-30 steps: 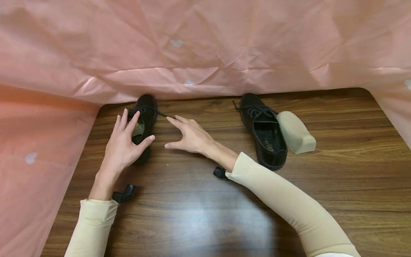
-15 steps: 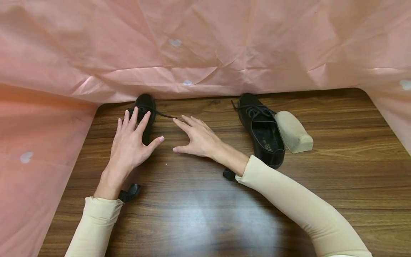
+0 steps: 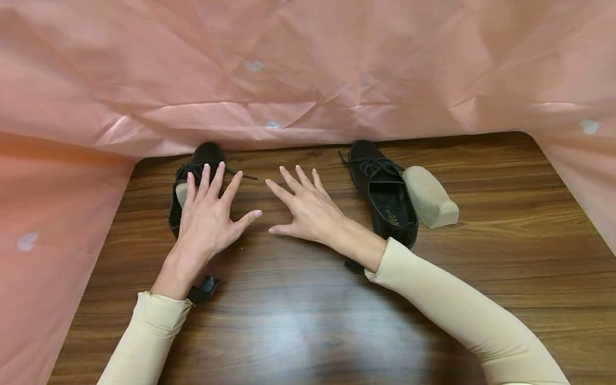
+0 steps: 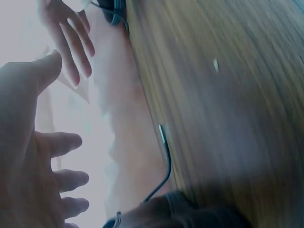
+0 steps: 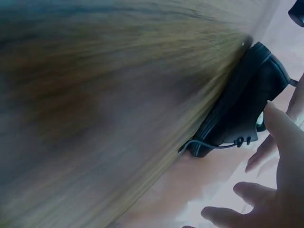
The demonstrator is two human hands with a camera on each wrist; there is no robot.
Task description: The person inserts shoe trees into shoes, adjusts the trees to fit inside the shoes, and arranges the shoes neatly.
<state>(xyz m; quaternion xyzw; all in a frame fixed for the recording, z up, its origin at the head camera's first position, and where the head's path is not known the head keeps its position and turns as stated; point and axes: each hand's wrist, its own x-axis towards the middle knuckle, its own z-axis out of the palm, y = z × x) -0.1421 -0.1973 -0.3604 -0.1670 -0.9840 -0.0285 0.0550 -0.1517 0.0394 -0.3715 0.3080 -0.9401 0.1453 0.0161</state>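
Observation:
My left hand is spread, fingers straight, above the left black lace-up shoe and covers much of it in the head view. A beige shoe insert shows inside that shoe's opening. One lace trails from the shoe over the wood toward the right. My right hand, also spread with nothing in it, hovers between the two shoes. The right black shoe stands beyond the right wrist, its inner sole visible. Against its right side lies a second beige insert.
Both shoes stand on a brown wood-grain tabletop, toes near its back edge. Pink cloth with pale hearts hangs behind the table and along its sides. Each wrist carries a small black camera, such as the left one.
Both hands have drifted right and spread their fingers wider, the left one moving across its shoe. The whole scene has shifted slightly left in the head view. The shoes appear otherwise unmoved.

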